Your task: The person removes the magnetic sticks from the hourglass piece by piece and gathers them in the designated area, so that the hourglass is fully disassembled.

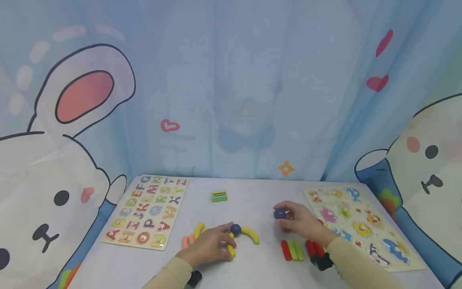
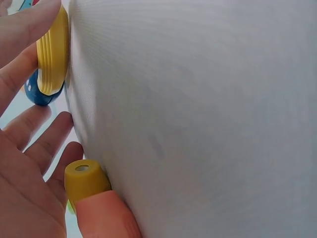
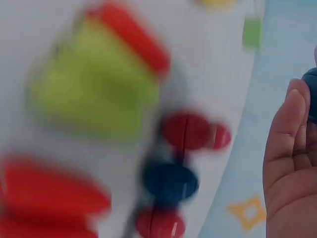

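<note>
My left hand (image 1: pixel 206 249) pinches a yellow curved piece (image 1: pixel 231 249) low over the table, its thumb and index finger on the piece in the left wrist view. At the far end of that piece is a dark blue ball (image 1: pixel 236 229), and a second yellow curved piece (image 1: pixel 250 235) reaches out from the ball's right side. More yellow curved pieces (image 1: pixel 198 230) and salmon-coloured pieces (image 1: pixel 185 242) lie beside the left hand. Over on the right, my right hand (image 1: pixel 303 221) holds another dark blue ball (image 1: pixel 279 213) by its fingertips, raised above the table.
Red (image 1: pixel 286 250) and green sticks (image 1: pixel 296 251) lie near the right forearm. Red balls (image 3: pixel 185 131) and a blue ball (image 3: pixel 171 181) sit in a row beside them. An alphabet board (image 1: pixel 146 212), an animal puzzle board (image 1: pixel 361 228) and a small green box (image 1: pixel 219 196) stand farther out.
</note>
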The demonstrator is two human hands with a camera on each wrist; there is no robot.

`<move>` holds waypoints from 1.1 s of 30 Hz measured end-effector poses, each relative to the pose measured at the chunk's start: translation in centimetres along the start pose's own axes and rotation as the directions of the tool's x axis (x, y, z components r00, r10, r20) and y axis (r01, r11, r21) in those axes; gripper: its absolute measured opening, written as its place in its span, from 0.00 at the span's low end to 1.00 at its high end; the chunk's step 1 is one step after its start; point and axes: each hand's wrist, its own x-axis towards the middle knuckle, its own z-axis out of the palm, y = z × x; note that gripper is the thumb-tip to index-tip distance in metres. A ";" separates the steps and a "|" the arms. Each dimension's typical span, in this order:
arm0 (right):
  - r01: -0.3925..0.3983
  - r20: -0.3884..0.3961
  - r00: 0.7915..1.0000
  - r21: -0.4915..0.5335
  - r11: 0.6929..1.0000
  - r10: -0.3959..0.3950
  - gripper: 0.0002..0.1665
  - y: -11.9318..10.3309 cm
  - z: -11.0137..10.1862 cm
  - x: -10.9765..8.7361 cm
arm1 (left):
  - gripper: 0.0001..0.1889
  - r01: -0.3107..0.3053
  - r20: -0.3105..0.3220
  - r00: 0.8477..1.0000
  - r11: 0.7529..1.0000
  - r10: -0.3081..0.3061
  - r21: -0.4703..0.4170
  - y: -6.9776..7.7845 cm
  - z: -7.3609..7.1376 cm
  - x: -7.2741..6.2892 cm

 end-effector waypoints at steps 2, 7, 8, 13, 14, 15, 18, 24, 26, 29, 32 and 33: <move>-0.014 -0.023 1.000 -0.034 0.999 0.013 0.28 1.0 -1.3 0.5 | 0.14 0.000 0.003 1.000 1.000 0.000 0.000 -0.2 0.0 0.0; -0.025 -0.043 0.999 -0.126 0.992 0.020 0.28 2.8 -3.2 1.7 | 0.14 0.008 0.016 1.000 1.000 -0.008 0.004 -0.3 0.0 0.1; -0.033 -0.046 0.999 -0.137 0.990 0.027 0.28 3.0 -3.3 1.9 | 0.14 0.009 0.018 1.000 1.000 -0.009 0.004 -0.3 0.0 0.1; -0.083 -0.049 0.996 -0.187 0.979 0.075 0.29 4.0 -3.4 2.8 | 0.15 0.008 0.016 1.000 1.000 -0.008 0.004 -0.2 0.0 0.0; -0.093 -0.049 0.995 -0.199 0.976 0.085 0.30 4.2 -3.4 2.9 | 0.14 0.001 0.013 1.000 1.000 -0.002 0.008 -0.2 -0.1 0.0; -0.101 -0.049 0.994 -0.212 0.972 0.093 0.30 4.4 -3.3 3.1 | 0.14 -0.007 0.009 1.000 1.000 0.007 0.011 -0.2 -0.1 -0.1; -0.122 -0.039 0.992 -0.234 0.965 0.116 0.29 4.9 -3.2 3.6 | 0.14 -0.020 0.004 1.000 1.000 0.020 0.021 -0.2 -0.1 -0.2; -0.132 -0.005 0.991 -0.271 0.953 0.136 0.28 5.6 -3.2 3.8 | 0.14 -0.006 0.005 1.000 1.000 0.006 0.015 0.0 -0.1 -0.3; -0.135 -0.001 0.990 -0.278 0.951 0.140 0.29 5.7 -3.2 3.8 | 0.14 -0.002 0.005 1.000 1.000 0.002 0.009 0.1 -0.2 -0.3; -0.137 0.009 0.989 -0.280 0.950 0.145 0.29 5.9 -3.1 3.9 | 0.15 -0.007 0.003 1.000 1.000 0.007 0.016 0.1 -0.2 -0.3; -0.130 0.017 0.990 -0.291 0.948 0.142 0.29 5.9 -3.1 4.1 | 0.14 -0.019 -0.003 1.000 1.000 0.019 0.020 0.1 -0.3 -0.4; -0.132 0.020 0.989 -0.290 0.948 0.144 0.29 5.9 -3.0 4.2 | 0.14 -0.021 -0.004 1.000 1.000 0.021 0.023 0.1 -0.4 -0.4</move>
